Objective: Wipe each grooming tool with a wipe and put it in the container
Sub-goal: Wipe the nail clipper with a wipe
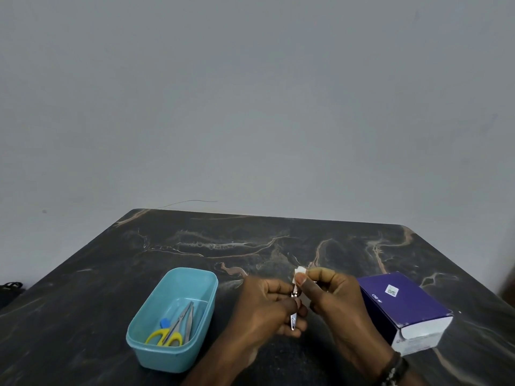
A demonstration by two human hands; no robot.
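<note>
Both hands meet above the dark table (278, 240): left hand (267, 307) grips what looks like a nail clipper (293, 320), right hand (331, 296) pinches a white wipe (299, 272) against it.

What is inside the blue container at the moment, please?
Inside the blue container lie yellow-handled scissors, a metal tool beside them and a small blue item; anything beneath these is covered.

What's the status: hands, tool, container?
Left hand holds nail clipper; right hand pinches wipe on its top end. Scissors already in blue container. Purple box right, clear of the path.
</note>
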